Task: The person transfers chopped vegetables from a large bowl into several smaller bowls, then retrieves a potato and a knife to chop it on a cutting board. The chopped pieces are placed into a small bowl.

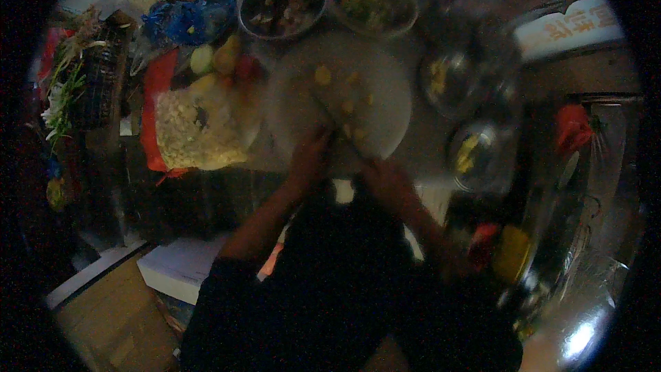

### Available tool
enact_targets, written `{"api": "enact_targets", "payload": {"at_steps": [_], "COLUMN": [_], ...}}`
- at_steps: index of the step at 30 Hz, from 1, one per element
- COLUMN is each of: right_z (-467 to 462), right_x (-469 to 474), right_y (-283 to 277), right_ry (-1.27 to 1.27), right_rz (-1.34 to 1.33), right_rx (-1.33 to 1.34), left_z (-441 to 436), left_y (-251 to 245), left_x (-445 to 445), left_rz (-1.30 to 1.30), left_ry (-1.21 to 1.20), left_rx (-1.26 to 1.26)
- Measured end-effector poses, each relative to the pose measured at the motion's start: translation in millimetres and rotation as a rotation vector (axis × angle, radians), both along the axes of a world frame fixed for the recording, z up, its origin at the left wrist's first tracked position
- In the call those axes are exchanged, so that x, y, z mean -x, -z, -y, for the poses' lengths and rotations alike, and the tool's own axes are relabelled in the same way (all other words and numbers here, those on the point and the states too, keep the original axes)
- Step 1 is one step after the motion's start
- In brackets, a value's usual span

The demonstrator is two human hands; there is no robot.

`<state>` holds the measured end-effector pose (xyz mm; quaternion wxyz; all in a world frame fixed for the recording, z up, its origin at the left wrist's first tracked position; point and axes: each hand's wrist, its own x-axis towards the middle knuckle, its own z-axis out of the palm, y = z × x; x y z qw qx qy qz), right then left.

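A round pale cutting board (292,98) lies in front of me in dim light. My right hand (386,178) grips the handle of a knife at the board's near edge. Its dark blade (343,134) slants up and left across the board. Close to the left of the blade is my left hand (312,150), over the near side of the board. Blur and shadow hide its fingertips and anything under them. Several yellowish pieces of food (349,106) are scattered on the board, and a larger round yellowish piece (323,75) sits farther back.
Two metal bowls of food, left (282,5) and right (374,2), stand behind the board. To the right are two smaller bowls (446,80) (471,150) with yellow food. A bag of pale pieces (201,126), a blue plastic bag (190,18) and a dark crate (98,82) are at left.
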<state>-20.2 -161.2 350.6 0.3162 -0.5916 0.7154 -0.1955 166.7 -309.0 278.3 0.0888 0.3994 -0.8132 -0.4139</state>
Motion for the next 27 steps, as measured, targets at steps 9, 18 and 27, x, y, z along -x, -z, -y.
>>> {"api": "enact_targets", "payload": {"at_steps": [9, 18, 27], "right_z": [14.4, 18.8, 55.5], "right_x": [0.9, 10.7, 36.9], "right_y": [-33.2, 29.4, 64.8], "right_ry": [0.078, -0.336, -0.238], "right_rz": [0.136, -0.23, -0.112], "right_rx": [-0.234, -0.252, -0.141], "left_z": [-1.2, 1.9, 44.1], "left_y": [-3.1, 50.0, 65.6], "left_x": [-2.8, 3.9, 28.2], "left_rz": [0.022, 0.02, 0.03], "left_ry": [0.064, 0.053, -0.064], "left_rx": [0.253, 0.294, 0.187]}}
